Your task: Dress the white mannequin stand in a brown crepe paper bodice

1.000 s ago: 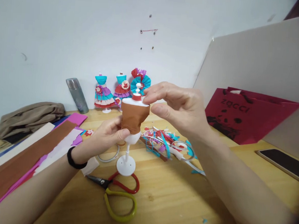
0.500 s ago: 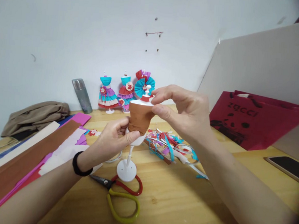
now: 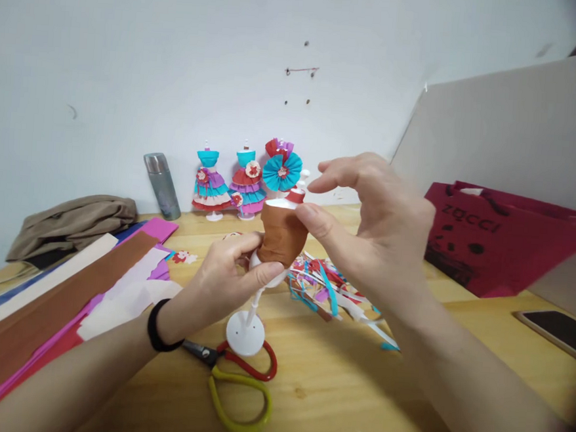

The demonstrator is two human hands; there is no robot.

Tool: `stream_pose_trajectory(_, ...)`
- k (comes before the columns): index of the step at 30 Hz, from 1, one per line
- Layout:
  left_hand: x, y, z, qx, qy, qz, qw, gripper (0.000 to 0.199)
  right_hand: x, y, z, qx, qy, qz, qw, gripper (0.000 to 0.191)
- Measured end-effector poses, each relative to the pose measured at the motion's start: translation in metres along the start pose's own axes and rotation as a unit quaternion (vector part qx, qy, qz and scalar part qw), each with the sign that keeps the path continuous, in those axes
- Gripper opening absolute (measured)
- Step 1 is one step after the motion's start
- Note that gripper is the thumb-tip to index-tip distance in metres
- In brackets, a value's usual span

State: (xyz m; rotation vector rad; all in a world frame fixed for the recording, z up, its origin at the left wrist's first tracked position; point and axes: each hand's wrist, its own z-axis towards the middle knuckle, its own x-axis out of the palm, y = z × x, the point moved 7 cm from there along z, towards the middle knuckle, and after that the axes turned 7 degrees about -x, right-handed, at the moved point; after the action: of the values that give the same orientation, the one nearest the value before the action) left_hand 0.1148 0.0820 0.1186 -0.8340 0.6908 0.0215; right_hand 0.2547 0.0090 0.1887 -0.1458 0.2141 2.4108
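Note:
My left hand (image 3: 229,271) grips a small white mannequin on a stand around its waist, thumb in front. Brown crepe paper (image 3: 281,232) wraps the torso, and a red band (image 3: 296,195) circles its neck. The mannequin leans to the right, its round white base (image 3: 245,333) tilted toward me above the scissors. At the mannequin's upper right is my right hand (image 3: 367,215), thumb and forefinger apart. Its thumb tip is at the brown paper's top edge; whether it touches cannot be made out. Scissors (image 3: 242,377) with red and yellow-green handles lie below.
Paper sheets (image 3: 59,312) in several colours cover the left side. Paper scraps (image 3: 322,287) lie behind my right hand. Dressed mannequins (image 3: 214,181) and a flask (image 3: 162,186) stand by the wall. On the right are a red bag (image 3: 513,238) and a phone (image 3: 563,331).
The mannequin has tipped further to the right in my left hand. My right hand has moved right and its forefinger and thumb have spread wider. The view has shifted slightly.

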Motion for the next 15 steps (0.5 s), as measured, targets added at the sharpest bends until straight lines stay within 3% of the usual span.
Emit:
stream_pose_trajectory(4, -0.006, -0.011, -0.005, 0.070, -0.068, 0.097, 0.990, 0.021, 0.005, 0.015, 0.003, -0.039, 0.037, -0.026, 0.998, 0.016)
stream_pose_trajectory(8, -0.010, -0.026, -0.012, 0.173, -0.153, 0.192, 0.954, 0.019, 0.014, 0.023, 0.004, -0.069, 0.074, -0.053, 0.993, 0.011)
stream_pose_trajectory(15, -0.002, -0.025, -0.013, 0.183, -0.161, 0.258, 0.935, 0.023, 0.017, 0.017, -0.001, -0.039, 0.055, -0.011, 0.998, 0.009)
